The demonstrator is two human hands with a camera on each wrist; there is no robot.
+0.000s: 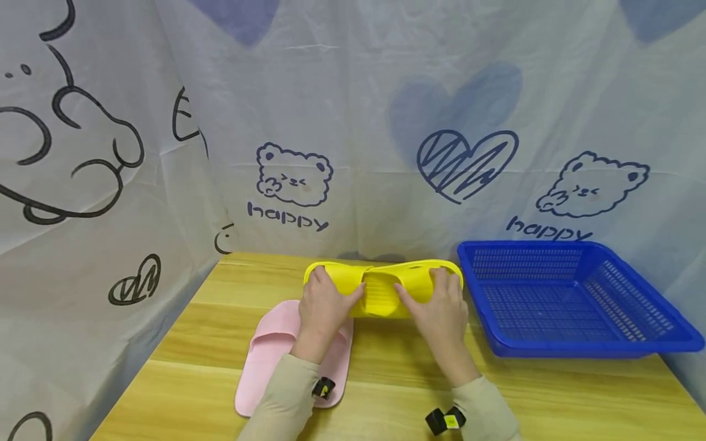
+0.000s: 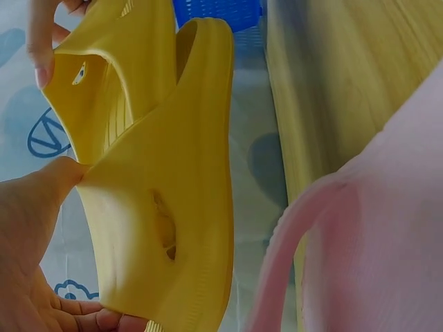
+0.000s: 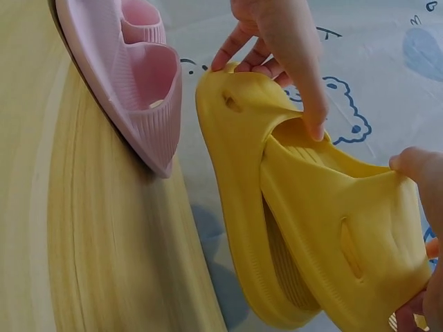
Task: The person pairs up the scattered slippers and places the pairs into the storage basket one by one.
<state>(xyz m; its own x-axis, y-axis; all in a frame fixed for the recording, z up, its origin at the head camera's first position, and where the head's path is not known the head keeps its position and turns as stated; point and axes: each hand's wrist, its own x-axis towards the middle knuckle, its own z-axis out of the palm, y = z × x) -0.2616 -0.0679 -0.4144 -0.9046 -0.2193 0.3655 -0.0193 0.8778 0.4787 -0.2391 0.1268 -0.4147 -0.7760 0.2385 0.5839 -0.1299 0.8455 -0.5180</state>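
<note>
Two yellow slippers are held up together above the back of the table, overlapping at the middle with one edge tucked against the other. My left hand grips the left yellow slipper, thumb on the strap's edge and fingers at its outer end. At the other end, my right hand grips the right yellow slipper in the same way. Pink footwear with ribbed straps lies on the table below my left forearm, which hides part of it.
A blue plastic basket stands at the right, close to the yellow slippers. The wooden table meets a printed cloth at the back and left.
</note>
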